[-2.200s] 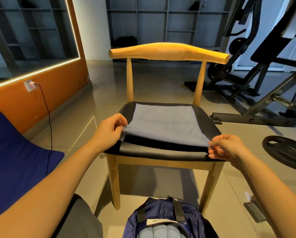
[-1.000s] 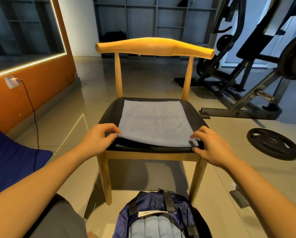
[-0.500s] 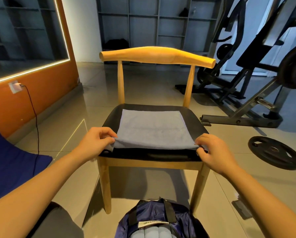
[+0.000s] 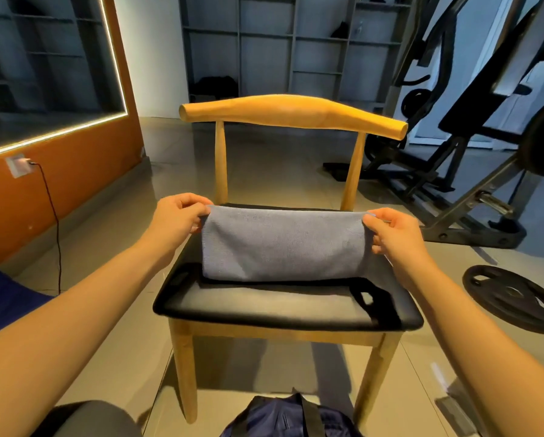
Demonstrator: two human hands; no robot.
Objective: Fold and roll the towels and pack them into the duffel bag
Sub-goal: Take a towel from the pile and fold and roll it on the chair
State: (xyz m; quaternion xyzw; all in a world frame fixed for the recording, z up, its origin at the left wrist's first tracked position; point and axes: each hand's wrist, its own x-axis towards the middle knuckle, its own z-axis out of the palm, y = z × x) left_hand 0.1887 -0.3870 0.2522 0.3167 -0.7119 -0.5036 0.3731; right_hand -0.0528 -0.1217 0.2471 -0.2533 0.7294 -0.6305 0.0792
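Mid-frame, the left hand (image 4: pixel 177 220) and right hand (image 4: pixel 393 234) each pinch an upper corner of the grey-blue cloth towel (image 4: pixel 283 244), its lower edge resting on the wooden chair's black padded seat (image 4: pixel 264 305); the fold seems underway, and next needs both corners laid down evenly.

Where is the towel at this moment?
In the head view, the towel is at centre over the chair's black seat, its upper corners pinched by the left hand and right hand.
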